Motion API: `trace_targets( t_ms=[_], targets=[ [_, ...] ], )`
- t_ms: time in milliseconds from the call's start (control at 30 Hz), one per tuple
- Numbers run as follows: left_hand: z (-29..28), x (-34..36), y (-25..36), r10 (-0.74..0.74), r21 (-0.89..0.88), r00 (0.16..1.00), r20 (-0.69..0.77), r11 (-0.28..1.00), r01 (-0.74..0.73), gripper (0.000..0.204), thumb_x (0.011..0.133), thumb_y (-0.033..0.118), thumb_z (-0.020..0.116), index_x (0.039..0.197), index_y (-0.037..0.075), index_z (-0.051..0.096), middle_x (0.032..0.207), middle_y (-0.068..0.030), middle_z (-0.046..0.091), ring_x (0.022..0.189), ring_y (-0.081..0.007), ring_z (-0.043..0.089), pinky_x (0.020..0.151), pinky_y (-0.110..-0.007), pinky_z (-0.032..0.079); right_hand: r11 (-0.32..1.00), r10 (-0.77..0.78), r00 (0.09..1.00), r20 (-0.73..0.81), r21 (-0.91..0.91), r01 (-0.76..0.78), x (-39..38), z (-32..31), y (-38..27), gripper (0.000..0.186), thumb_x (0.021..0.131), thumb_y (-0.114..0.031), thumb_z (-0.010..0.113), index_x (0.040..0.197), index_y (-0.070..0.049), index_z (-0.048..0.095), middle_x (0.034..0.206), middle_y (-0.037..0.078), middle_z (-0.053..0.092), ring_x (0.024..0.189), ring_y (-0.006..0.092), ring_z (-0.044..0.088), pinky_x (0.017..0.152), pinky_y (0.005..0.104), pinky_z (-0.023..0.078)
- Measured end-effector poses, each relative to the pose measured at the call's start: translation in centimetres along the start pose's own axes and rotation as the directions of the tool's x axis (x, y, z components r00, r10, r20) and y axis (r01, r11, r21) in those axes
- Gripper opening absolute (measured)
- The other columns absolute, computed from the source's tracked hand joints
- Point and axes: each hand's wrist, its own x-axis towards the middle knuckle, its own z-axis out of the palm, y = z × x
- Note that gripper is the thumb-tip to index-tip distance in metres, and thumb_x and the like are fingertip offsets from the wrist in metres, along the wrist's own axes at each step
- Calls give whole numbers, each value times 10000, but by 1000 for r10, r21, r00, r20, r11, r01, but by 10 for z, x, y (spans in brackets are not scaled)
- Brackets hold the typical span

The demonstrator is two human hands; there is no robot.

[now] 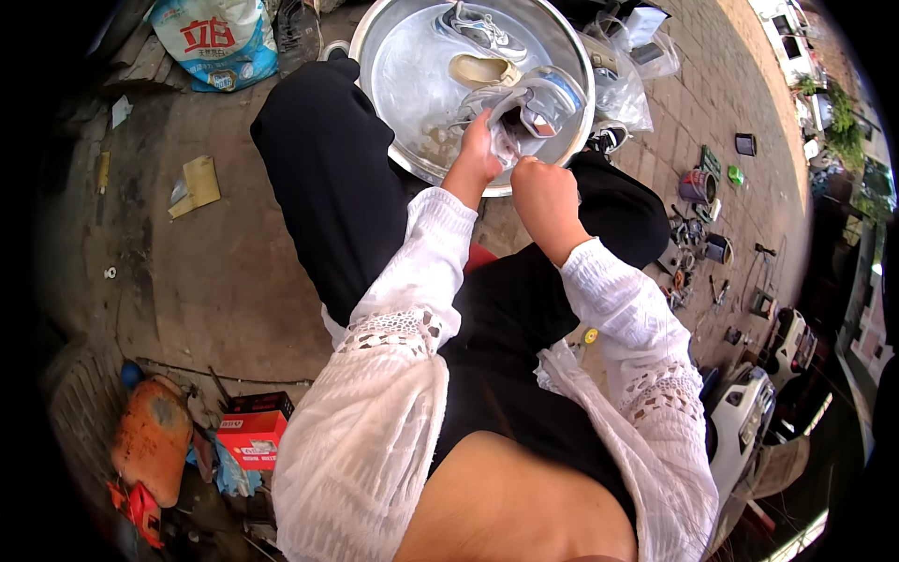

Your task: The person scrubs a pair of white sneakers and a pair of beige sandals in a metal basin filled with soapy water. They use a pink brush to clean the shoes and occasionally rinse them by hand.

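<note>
A large round metal basin point(398, 80) stands in front of my knees with cloudy water in it. My left hand point(479, 150) is closed on the near side of a wet grey-and-white sneaker point(552, 98), its opening tilted up over the basin. Close against the sneaker's near end, my right hand point(546, 195) is a fist, knuckles up; whatever is in its fingers is hidden. Farther back in the basin lie another grey-and-white sneaker point(482, 33) and a beige shoe point(484, 71).
Right of the basin are clear plastic bags point(620, 98) and a black-and-white shoe point(607, 139). Tins point(697, 185) and tools are scattered on the paving farther right. A white-and-blue bag point(217, 42) stands back left; a red box point(253, 437) sits lower left.
</note>
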Motion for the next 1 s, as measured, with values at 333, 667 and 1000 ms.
trace_targets(
  t_ms=[333,667,1000],
  targets=[
    [5,0,7,20,-48,995,96,999,-16,352,958,308,349,1086,72,577,950,-124,630,731,-264,611,580,-404,514,982,-28,998,-62,-188,16,6,7,-9,98,733,-96,573,690,-15,536,535,-2,528,446,113,588,371,237,451],
    [-4,6,2,52,8,999,-7,999,-52,386,960,258,314,1155,36,562,1114,-133,619,1016,-274,603,890,-397,487,974,-50,995,-88,-223,29,-10,5,-2,118,752,-88,551,660,-27,508,520,-29,488,425,88,555,358,220,427],
    [-34,25,-3,208,316,929,-306,943,-107,353,918,299,455,1115,22,553,971,-106,626,833,-241,621,716,-396,514,988,97,995,-9,126,-95,-5,20,2,162,829,-159,571,722,-39,553,550,90,584,502,243,620,445,334,479]
  ],
)
